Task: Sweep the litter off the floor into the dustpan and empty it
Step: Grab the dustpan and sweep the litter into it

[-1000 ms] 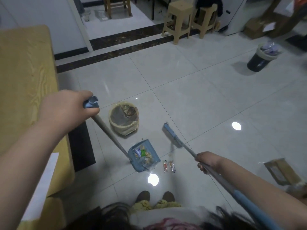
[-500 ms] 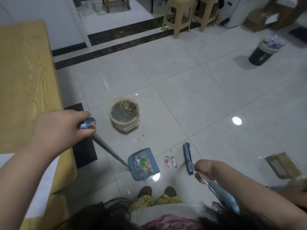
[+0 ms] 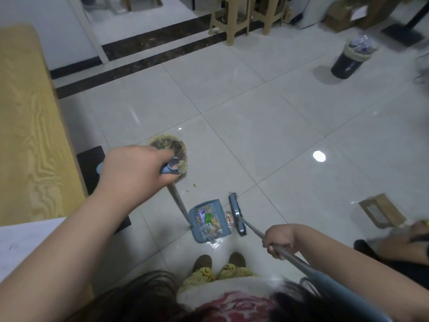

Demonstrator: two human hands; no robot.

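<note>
A blue dustpan [image 3: 222,230] rests on the tiled floor in front of my shoes, with several wrappers and crumbs inside. My left hand [image 3: 132,173] grips the blue top of its long handle. My right hand [image 3: 278,240] holds the broom's metal pole, and the blue broom head [image 3: 236,213] stands against the dustpan's right side. A small red and white wrapper [image 3: 228,218] is squeezed between broom head and pan. A clear wrapper [image 3: 214,242] pokes out at the pan's near edge. A few crumbs [image 3: 193,185] lie on the floor behind the pan.
A small bin with a yellow liner [image 3: 183,147] stands just behind my left hand. A wooden table [image 3: 25,126] fills the left. A dark bin [image 3: 348,63] stands far right, stools [image 3: 232,19] at the back. A cardboard piece [image 3: 380,213] and another person's hand [image 3: 417,228] are at the right edge.
The broom head swept left across the floor, pushing the two small wrappers up against the dustpan's right side. My left hand moved right, over the yellow-lined bin.
</note>
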